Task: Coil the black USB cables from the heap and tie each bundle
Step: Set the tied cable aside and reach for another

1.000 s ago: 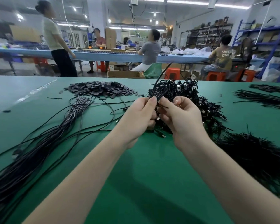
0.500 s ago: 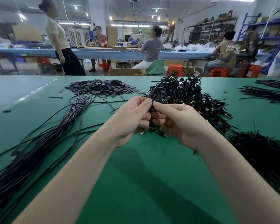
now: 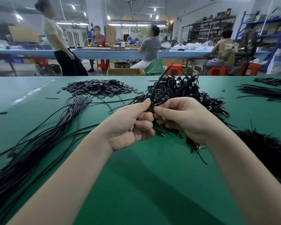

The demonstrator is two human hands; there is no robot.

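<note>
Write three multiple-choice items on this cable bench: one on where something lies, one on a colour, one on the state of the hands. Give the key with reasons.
1. Where does the heap of loose uncoiled cables lie?
A. On the person's left side of the table
B. On the far blue bench
C. On an orange stool

2. What colour is the table top?
A. White
B. Green
C. Red

3. What are the hands doing?
A. Both lie flat on the table
B. Only one hand holds something
C. Both pinch the coiled cable bundle

Key:
1. A, the long strands run from the bottom left corner up toward the pile of small flat dark pieces.
2. B, the mat is green all around the arms.
3. C, the left hand and the right hand meet at the bundle, with its loops rising above the fingertips.
</note>
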